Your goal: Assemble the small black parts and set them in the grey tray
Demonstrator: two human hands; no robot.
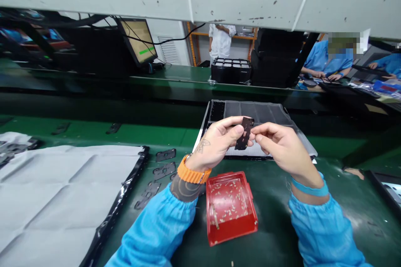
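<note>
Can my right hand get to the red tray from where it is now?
Probably yes: the right hand is up by the black part, and the open red tray sits nearer the body, with the left sleeve to its other side, so nothing seems in the way.

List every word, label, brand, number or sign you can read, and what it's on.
No text can be read.
Monitor: anything on the screen is too blurred to read.
Black box: any marking is too small to read.
Part in the left hand: no legible marking.

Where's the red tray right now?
In the head view, the red tray sits low-centre on the green table, between the left sleeve and the right sleeve.
</note>
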